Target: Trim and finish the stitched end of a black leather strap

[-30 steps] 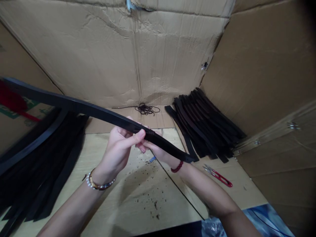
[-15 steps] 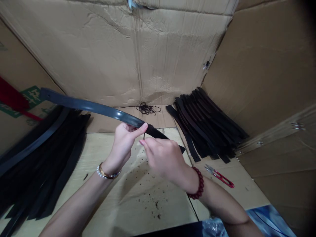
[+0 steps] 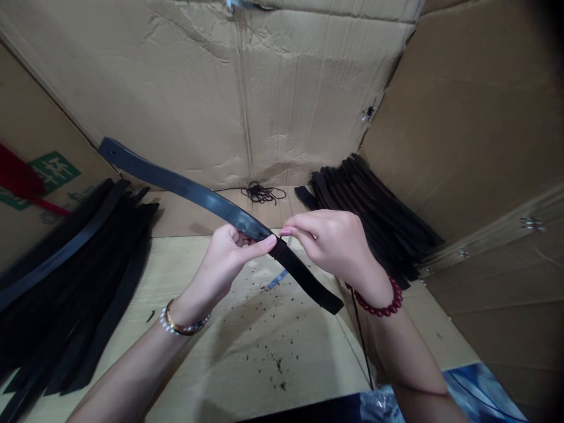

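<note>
Right hand (image 3: 337, 244) has shifted up beside the black strip (image 3: 189, 191), pinching cord (image 3: 362, 335), left hand (image 3: 222, 258) clamping the strip

Piles (image 3: 83, 282) both sides, room under held strip (image 3: 194, 194)

- Wears a gold-toned band (image 3: 180, 331) and a string of pale, pearly beads (image 3: 163, 320) on the left wrist (image 3: 188, 305), between seven and eight o'clock.
- Wears round, dark-red beads (image 3: 390, 305) on the right wrist (image 3: 368, 279), at four o'clock.
- Shows both forearms (image 3: 416, 358) bare.
</note>
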